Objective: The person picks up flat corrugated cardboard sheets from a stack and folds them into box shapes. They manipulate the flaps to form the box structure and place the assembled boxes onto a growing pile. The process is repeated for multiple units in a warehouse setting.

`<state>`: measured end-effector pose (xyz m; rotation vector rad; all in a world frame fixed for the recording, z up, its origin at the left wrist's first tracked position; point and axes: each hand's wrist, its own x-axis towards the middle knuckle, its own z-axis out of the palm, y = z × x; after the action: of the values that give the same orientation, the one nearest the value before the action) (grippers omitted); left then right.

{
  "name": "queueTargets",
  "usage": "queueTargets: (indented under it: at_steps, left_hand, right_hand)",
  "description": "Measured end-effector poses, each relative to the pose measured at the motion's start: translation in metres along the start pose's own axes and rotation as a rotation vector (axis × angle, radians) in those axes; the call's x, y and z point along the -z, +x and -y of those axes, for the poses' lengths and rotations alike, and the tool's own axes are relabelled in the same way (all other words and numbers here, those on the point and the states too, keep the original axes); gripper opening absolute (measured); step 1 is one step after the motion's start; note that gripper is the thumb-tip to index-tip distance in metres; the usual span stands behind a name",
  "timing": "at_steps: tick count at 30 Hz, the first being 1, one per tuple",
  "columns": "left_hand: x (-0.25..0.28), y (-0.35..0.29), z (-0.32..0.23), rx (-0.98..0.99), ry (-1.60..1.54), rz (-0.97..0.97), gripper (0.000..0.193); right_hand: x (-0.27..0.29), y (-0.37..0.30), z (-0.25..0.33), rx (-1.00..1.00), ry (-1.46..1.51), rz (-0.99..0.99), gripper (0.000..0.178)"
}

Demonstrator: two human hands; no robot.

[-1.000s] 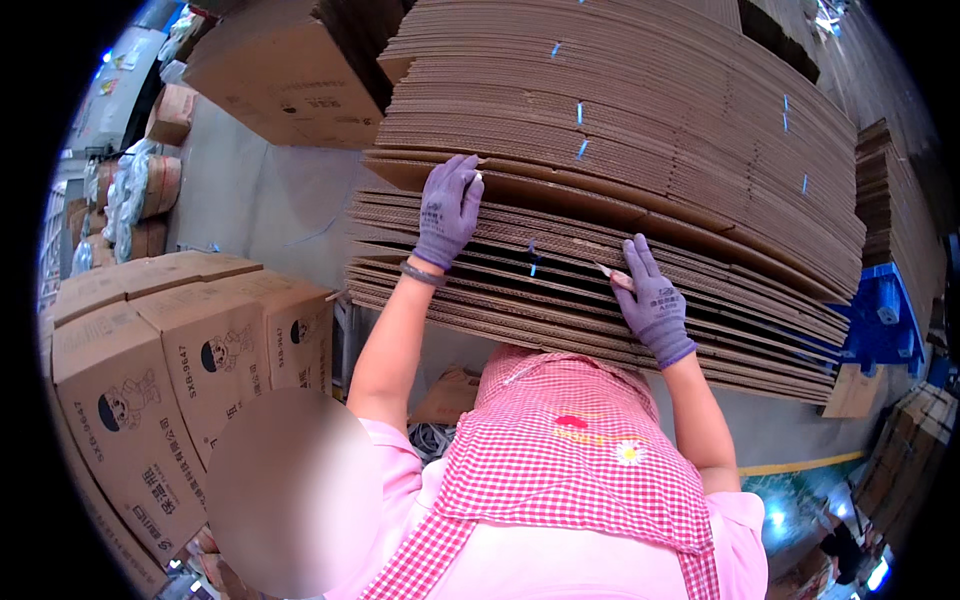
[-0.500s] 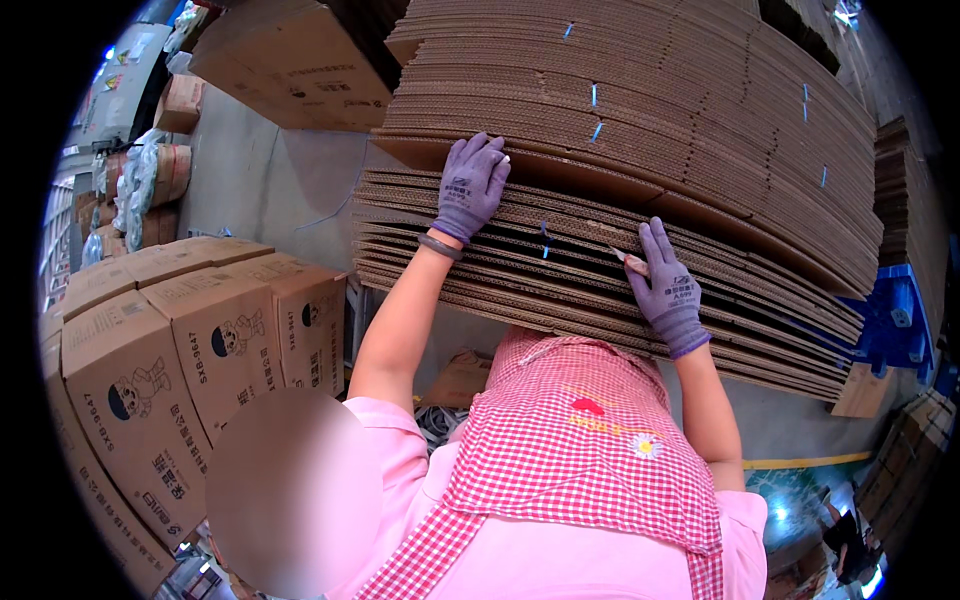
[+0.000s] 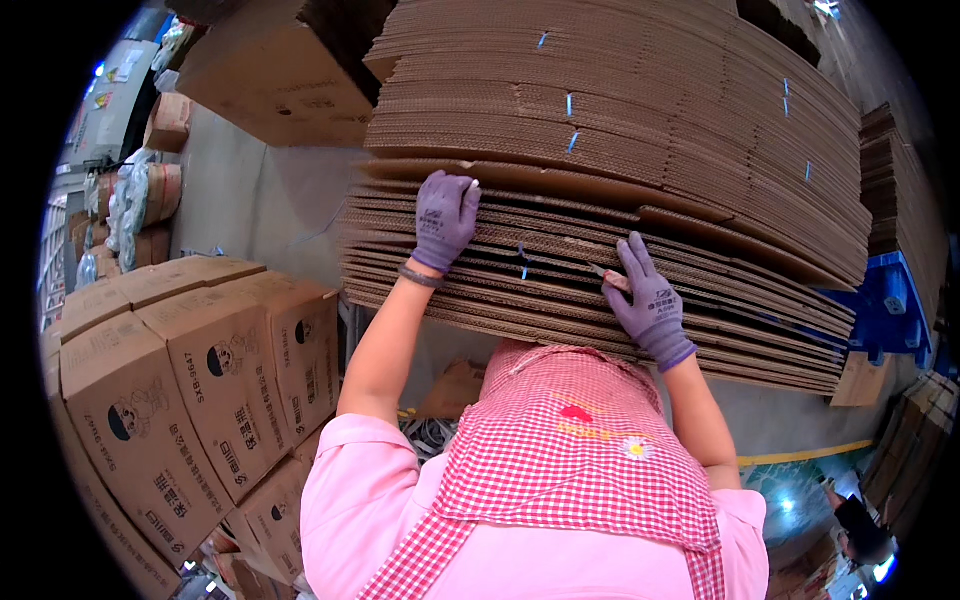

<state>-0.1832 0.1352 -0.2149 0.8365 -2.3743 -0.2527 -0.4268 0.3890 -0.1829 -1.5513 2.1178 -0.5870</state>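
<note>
My left hand (image 3: 446, 218), in a purple-grey knit glove, has its fingers curled over the upper edges of a loose bundle of flattened cardboard boxes (image 3: 440, 296). This bundle leans against my apron, its layers slightly fanned, with a strip of blue tie (image 3: 524, 262) between them. Further right, my gloved right hand (image 3: 650, 312) rests on the same edges. Between its thumb and fingers sits a small knife (image 3: 614, 279) with a reddish handle, its short blade pointing left. Beyond the bundle rises a big stack of flattened boxes (image 3: 640, 120) with bits of blue tie.
Packed, printed cartons (image 3: 190, 380) stand on the left. A large carton (image 3: 280, 85) sits at the far left of the stack. On the right are a blue pallet (image 3: 890, 300) and another cardboard stack (image 3: 895, 190). A person (image 3: 860, 530) is at the lower right.
My left hand has come slightly nearer to me, its fingers now curled over the board edges instead of stretched across them. The right hand keeps the knife at nearly the same spot. The view has shifted slightly.
</note>
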Motion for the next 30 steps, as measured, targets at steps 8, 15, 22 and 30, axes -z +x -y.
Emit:
queueTargets:
  at_steps: [8, 15, 22, 30]
  left_hand:
    - [0.026, -0.03, -0.016, 0.12, -0.018, 0.135, 0.012]
    - [0.026, 0.045, -0.007, 0.241, -0.081, 0.065, 0.02]
    - [-0.067, 0.116, 0.038, 0.127, 0.122, -0.188, 0.024]
    - [-0.083, 0.111, 0.052, 0.103, 0.21, -0.142, 0.023]
  right_hand:
    - [0.061, -0.008, -0.018, -0.421, 0.837, 0.147, 0.041]
    - [0.11, 0.065, -0.023, -0.006, 0.356, 0.094, 0.025]
    - [0.064, 0.189, 0.005, 0.236, -0.434, 0.186, 0.035]
    - [0.029, 0.228, 0.041, 0.205, -0.707, 0.421, 0.016]
